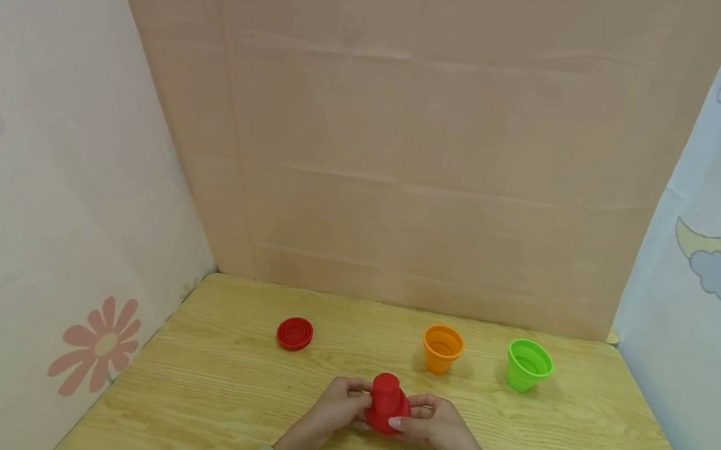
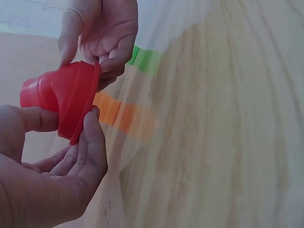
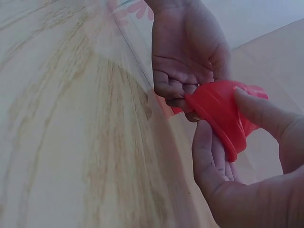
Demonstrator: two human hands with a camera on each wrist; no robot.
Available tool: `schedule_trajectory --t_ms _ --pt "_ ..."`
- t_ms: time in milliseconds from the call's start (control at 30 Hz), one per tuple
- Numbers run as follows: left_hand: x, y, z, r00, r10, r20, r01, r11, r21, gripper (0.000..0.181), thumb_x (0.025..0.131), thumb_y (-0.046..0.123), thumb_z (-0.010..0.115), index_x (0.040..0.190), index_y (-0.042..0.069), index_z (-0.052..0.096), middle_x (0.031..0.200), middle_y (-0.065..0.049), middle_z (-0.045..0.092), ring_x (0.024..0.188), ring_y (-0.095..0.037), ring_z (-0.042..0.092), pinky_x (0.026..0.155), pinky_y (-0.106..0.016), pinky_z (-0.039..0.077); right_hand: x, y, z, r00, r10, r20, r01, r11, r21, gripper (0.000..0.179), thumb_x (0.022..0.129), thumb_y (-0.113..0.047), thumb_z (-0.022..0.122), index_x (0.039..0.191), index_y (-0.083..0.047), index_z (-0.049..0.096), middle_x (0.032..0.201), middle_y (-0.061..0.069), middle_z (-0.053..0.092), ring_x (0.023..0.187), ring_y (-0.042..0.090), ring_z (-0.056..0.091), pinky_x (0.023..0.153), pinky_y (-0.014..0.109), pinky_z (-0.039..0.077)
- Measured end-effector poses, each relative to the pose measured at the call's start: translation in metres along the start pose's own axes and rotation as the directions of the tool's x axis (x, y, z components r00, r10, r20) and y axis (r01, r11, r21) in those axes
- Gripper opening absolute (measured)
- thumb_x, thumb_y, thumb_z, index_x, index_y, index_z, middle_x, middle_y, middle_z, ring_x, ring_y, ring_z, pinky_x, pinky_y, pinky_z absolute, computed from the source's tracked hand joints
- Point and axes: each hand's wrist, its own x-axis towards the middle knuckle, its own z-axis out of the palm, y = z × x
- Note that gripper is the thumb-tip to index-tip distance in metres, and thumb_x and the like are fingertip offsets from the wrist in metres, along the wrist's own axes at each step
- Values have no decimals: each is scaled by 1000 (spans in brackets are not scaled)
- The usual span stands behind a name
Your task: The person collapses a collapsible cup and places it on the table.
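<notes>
Both hands hold one red collapsible cup (image 1: 383, 406) above the front middle of the table. Its narrow base points up and away from me, and its wide rim faces down toward me; one side of the wall looks partly folded. My left hand (image 1: 335, 412) pinches the left side of the rim, thumb on the wall and fingers under the edge, as the left wrist view shows with the red cup (image 2: 71, 97). On the opposite side my right hand (image 1: 439, 434) pinches the rim, its thumb pressing the wall of the cup (image 3: 221, 111).
Behind the hands on the wooden table (image 1: 215, 392) lies a flat, collapsed red cup (image 1: 295, 333) at the left. An orange cup (image 1: 442, 348) and a green cup (image 1: 528, 365) stand expanded, mouths up, at the right. A brown panel (image 1: 418, 147) closes off the back.
</notes>
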Motion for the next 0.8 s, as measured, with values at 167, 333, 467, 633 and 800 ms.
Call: schedule_trajectory --t_ms 167,333,467,633,800 --pt "-1 5 3 1000 -17 10 17 1000 -9 35 95 5 63 129 -2 68 99 -10 79 72 -13 72 72 -35 67 1 1 -1 1000 -8 -11 7 1000 -14 46 90 -5 81 124 11 54 103 6 73 94 16 73 87 32 65" --pt "-1 6 -3 990 -8 141 21 995 -93 42 94 6 65 136 -2 64 108 -11 79 79 -12 73 80 -33 66 0 -1 -5 1000 -19 -19 19 1000 -24 46 92 -4 78 127 12 52 104 6 75 95 16 73 87 33 65" --pt "-1 8 -11 971 -25 237 58 990 -131 53 93 6 74 143 2 60 121 -13 75 93 -17 73 87 -31 65 0 -3 -6 999 -28 -22 27 999 -30 49 92 -4 77 130 13 52 105 5 75 96 16 73 88 34 65" --pt "-1 9 -12 975 -51 215 65 996 -59 64 84 15 89 141 7 61 119 -12 72 96 -19 73 85 -28 63 0 -4 -6 999 -24 -26 23 999 -36 53 93 -4 78 134 15 49 107 6 75 96 17 73 88 34 65" --pt "1 7 -9 982 -50 181 58 997 -41 62 84 14 89 139 5 62 116 -13 71 93 -19 72 83 -29 64 -1 -5 -6 999 -19 -34 17 999 -47 54 93 -4 77 134 16 48 107 7 74 95 17 73 87 33 65"
